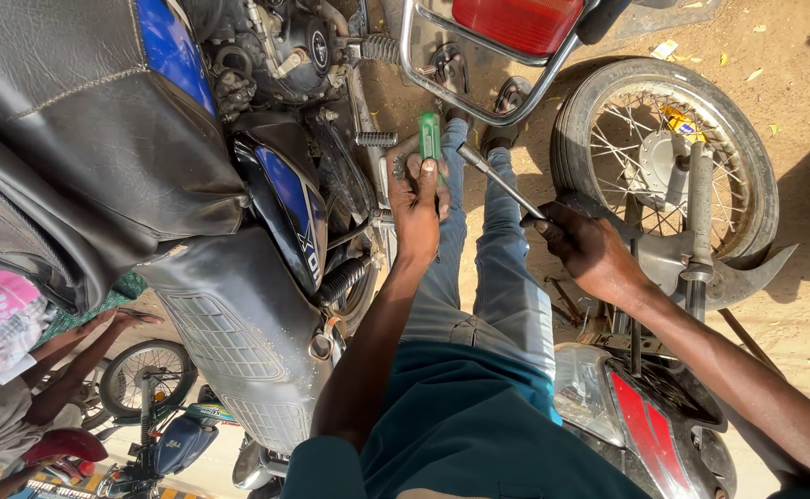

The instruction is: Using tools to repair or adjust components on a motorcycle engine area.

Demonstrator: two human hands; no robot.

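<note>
My left hand (pixel 416 201) grips a green-handled screwdriver (pixel 431 136) beside the black and blue motorcycle (pixel 285 199), close to its footpeg (pixel 376 139) and engine parts. My right hand (pixel 585 245) is closed on a long metal rod tool (pixel 502 182) that slants up toward the left, its far end near the screwdriver. Both hands hover above my legs in blue jeans (pixel 506 277).
A spoked motorcycle wheel (pixel 668 148) with a fork stands at the right on sandy ground. A red tail light (pixel 516 20) and chrome rack (pixel 479 92) sit at the top. Another person's arms (pixel 72 356) and a small motorcycle (pixel 160 407) are at the lower left.
</note>
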